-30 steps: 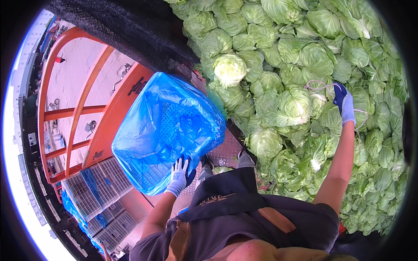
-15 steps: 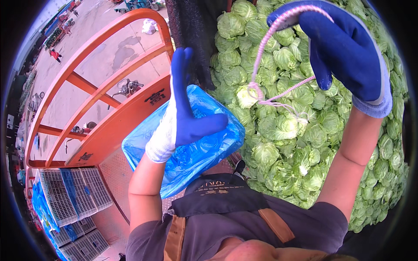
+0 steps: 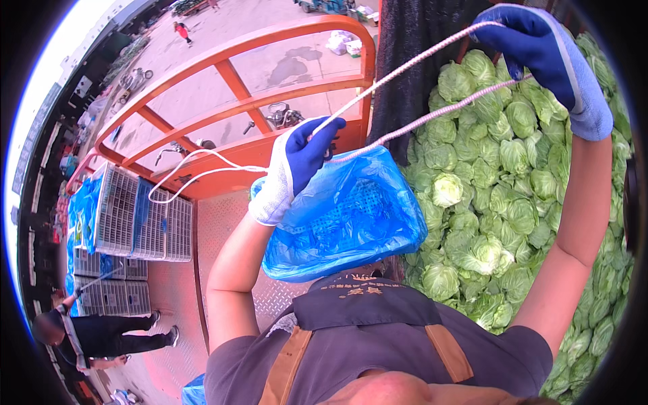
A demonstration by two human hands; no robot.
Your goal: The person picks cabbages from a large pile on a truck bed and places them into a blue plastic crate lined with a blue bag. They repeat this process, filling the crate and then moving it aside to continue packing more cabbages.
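A pinkish-white rope point(image 3: 405, 67) runs doubled and fairly straight between my two hands. My left hand point(image 3: 299, 158), in a blue-and-white work glove, is closed around the rope above the far left corner of a blue-lined crate point(image 3: 337, 266). Beyond that hand, a loose rope loop trails leftward in the air. High at the right, my gloved right hand point(image 3: 550, 64) grips the other end, its fingers curled over both strands. Below it lies a big heap of green cabbages point(image 3: 520, 158). Only blue plastic lining shows inside the crate.
An orange metal railing point(image 3: 233, 77) curves along the far left. Grey slatted crates point(image 3: 162, 226) are stacked at left, beside a person in dark clothes point(image 3: 101, 337). Dark sheeting point(image 3: 405, 74) hangs between railing and cabbages. Textured metal flooring point(image 3: 226, 229) lies underfoot.
My left hand has closed on the rope after being open and empty. The rope went from a knotted, dangling coil to stretched strands. The view swung left, bringing a person into sight.
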